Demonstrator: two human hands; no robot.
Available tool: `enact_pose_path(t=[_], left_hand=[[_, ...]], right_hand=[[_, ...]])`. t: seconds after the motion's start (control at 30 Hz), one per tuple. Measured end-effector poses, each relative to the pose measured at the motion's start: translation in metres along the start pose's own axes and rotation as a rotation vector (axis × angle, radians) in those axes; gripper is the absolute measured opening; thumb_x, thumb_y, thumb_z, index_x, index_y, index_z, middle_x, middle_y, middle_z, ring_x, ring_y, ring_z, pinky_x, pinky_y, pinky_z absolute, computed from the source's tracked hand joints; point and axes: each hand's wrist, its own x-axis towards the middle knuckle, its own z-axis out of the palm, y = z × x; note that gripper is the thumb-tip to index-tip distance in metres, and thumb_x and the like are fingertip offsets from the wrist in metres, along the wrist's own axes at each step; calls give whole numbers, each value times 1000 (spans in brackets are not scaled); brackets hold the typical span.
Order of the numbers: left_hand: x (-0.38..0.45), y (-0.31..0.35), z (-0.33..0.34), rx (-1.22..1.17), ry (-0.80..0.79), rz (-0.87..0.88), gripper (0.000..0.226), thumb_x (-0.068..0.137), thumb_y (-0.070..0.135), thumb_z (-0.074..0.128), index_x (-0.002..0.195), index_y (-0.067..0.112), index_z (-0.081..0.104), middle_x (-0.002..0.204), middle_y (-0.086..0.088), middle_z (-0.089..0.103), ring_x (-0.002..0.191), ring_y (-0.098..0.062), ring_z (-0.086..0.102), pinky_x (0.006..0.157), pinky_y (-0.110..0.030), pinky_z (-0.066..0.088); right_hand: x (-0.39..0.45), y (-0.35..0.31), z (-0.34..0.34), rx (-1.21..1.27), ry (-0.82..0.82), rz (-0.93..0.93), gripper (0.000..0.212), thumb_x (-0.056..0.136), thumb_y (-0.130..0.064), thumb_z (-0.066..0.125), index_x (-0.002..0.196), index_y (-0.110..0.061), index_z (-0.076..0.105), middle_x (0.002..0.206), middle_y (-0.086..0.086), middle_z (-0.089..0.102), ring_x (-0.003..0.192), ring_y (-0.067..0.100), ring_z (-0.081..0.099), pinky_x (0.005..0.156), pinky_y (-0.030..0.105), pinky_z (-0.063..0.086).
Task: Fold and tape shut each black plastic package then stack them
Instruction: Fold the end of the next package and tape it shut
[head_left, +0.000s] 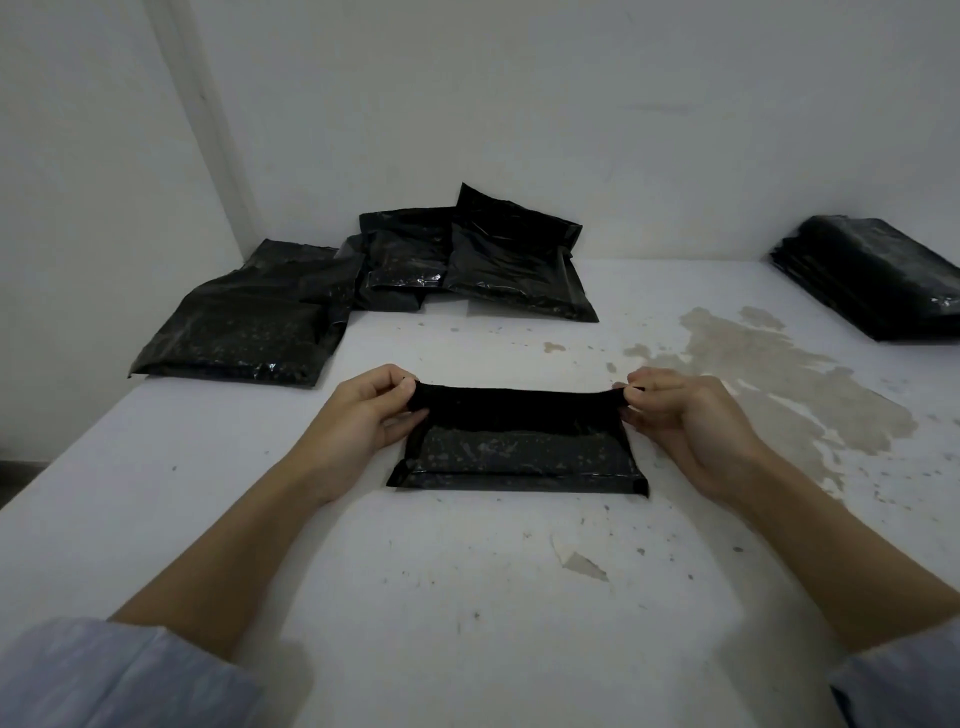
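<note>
Black plastic package (519, 457) lay flat on the white bench (467, 597) directly before the person, its far flap lifted off the surface. The left hand (363, 415) pinched the flap's left corner between thumb and fingers, and the right hand (680, 415) pinched its right corner the same way, holding the flap taut between them. Beyond, a loose heap of black packages (363, 280) sprawled against the wall on the left, and a neat stack of packages (878, 275) sat well apart at the far right. A brownish stain (779, 374) marked the bench near the right hand.
</note>
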Motion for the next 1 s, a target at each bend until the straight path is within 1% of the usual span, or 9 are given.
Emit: enact_pose_path(t=[0.17,0.27,0.4,0.5,0.57,0.63,0.73,0.9,1.0], left_hand=[[0,-2,-4,19,-65,32,25,95,-1,41,74,3,52,80,-2,61,93,-13,65,84,-19,52],[1,-2,-6,74,-81,62,21,91,-4,44,73,2,53,78,-2,64,99,-16,66,86,-22,52],[-5,-1,-11,390,-115,240,8,66,6,52,61,10,57,85,0,62,99,-17,63,81,-23,49],[-12,-3,-14,645,-150,420,13,65,2,55,68,15,55,89,4,59,100,-17,60,83,-22,51],[-16,-2,-16,747,-160,496,16,72,3,61,80,17,57,93,5,62,99,-15,60,87,-22,51],[-19,-1,-19,871,-168,587,23,77,9,64,97,19,59,99,8,63,99,-8,60,91,-19,47],[-20,-1,-24,1031,-199,668,40,78,18,62,118,19,60,101,10,63,94,-1,58,86,-15,44],[-22,-2,-29,1135,-268,653,53,78,30,54,129,18,56,101,10,58,88,-4,57,79,-21,48],[-22,-5,-28,1171,-248,697,48,80,29,55,126,13,58,94,2,62,80,-14,61,70,-32,51]], right_hand=[[-1,7,-9,-92,-45,-50,39,77,18,51,55,-7,72,74,-2,63,99,21,64,89,33,47],[-5,7,-12,-221,-75,-131,39,76,18,55,60,-11,75,78,0,62,101,22,63,89,34,47],[-15,8,-16,-554,-175,-369,34,77,19,58,73,-10,75,92,7,57,101,11,60,89,24,51],[-19,11,-18,-823,-185,-587,17,80,4,61,80,-10,71,94,4,58,103,5,58,87,15,49],[-19,10,-20,-979,-174,-726,13,77,-9,60,81,-9,73,92,2,62,97,6,60,82,13,48],[-20,8,-22,-1114,-175,-811,11,78,-8,65,84,-7,74,98,5,64,86,11,62,77,12,47],[-25,12,-19,-1300,-141,-915,13,82,0,64,91,-2,73,108,11,66,82,24,66,76,29,55],[-33,15,-10,-1401,-66,-1022,16,77,0,55,83,2,70,81,14,69,60,30,64,48,39,55],[-33,20,-10,-1444,-53,-1010,11,76,0,53,76,3,64,74,16,64,53,32,57,42,39,51]])
